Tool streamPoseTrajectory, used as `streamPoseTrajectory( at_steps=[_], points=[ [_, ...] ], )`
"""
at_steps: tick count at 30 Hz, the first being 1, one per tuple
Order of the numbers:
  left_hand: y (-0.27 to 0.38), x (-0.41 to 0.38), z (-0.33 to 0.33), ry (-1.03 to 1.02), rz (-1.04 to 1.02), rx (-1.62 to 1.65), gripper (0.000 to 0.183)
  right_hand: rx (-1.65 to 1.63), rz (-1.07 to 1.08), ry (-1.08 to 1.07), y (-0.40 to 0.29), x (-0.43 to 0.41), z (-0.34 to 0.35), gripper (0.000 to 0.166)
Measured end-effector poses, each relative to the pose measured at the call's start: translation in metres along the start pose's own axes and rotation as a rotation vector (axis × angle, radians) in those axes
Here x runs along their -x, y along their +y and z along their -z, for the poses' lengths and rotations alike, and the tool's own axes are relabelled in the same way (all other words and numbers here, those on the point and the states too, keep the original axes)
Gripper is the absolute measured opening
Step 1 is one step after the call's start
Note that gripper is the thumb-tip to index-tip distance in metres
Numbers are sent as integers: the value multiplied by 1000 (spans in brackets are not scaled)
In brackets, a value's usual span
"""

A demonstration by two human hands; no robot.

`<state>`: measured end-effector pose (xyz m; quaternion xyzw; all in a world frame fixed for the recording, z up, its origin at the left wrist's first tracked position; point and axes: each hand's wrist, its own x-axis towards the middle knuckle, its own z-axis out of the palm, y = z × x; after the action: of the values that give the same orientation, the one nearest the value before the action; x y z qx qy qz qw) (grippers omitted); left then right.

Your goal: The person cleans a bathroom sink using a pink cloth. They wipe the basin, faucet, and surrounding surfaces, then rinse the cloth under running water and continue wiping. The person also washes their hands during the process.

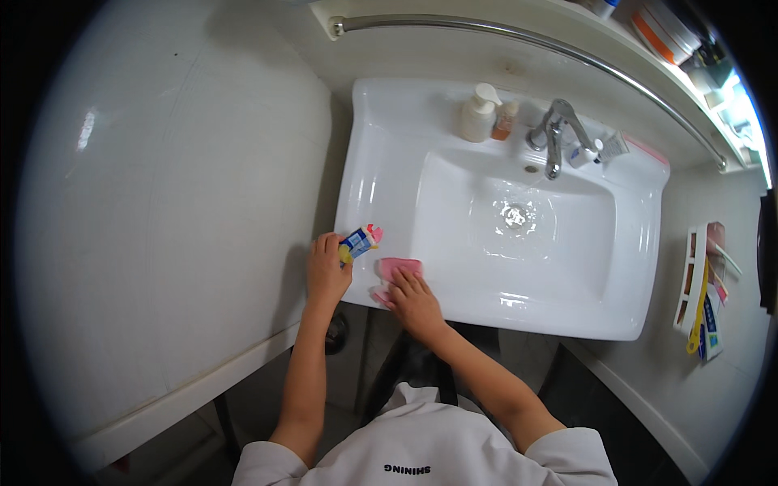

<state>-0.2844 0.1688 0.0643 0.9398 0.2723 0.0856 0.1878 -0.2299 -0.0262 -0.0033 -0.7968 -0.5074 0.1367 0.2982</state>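
My left hand [329, 267] holds a small blue, white and yellow packet [358, 242] with a pink part at its top, over the left ledge of a white ceramic washbasin [389, 182]. Under the fingers of my right hand [414, 301] lies a pink cloth or sponge [399, 266], pressed on the basin's front left ledge. A smaller pink and white piece [382, 294] sits beside it, close to my right thumb. Shallow water [515, 215] glints around the drain, below a chrome faucet [553, 136].
A pump bottle [479, 115], a small orange-brown bottle [505, 121] and tubes [612, 147] stand or lie along the back ledge. A chrome rail [486, 24] runs below a loaded shelf. On the right wall hangs a white holder [690, 273] with toothbrushes and a tube.
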Motion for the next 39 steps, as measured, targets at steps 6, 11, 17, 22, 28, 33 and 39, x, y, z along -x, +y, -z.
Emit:
streamPoseTrajectory(
  at_steps=[6,11,17,22,28,33,39],
  points=[
    [21,7,-11,-131,-25,2,38,124,-269,77,44,67,68,34],
    [69,1,-22,-165,-127,55,37,22,-273,95,25,43,58,34],
    [111,-7,-34,-247,-231,81,36,-28,-219,109,52,99,107,29],
    [146,-11,-41,-303,-300,104,37,261,-513,277,116,189,175,30],
    [192,-19,-65,-371,-412,161,38,222,-620,429,111,168,155,27],
    [255,-38,-90,-413,-563,228,36,-44,-351,298,128,140,152,26],
    [355,-71,-137,-381,-790,243,32,155,-612,237,191,182,196,22]
  ],
)
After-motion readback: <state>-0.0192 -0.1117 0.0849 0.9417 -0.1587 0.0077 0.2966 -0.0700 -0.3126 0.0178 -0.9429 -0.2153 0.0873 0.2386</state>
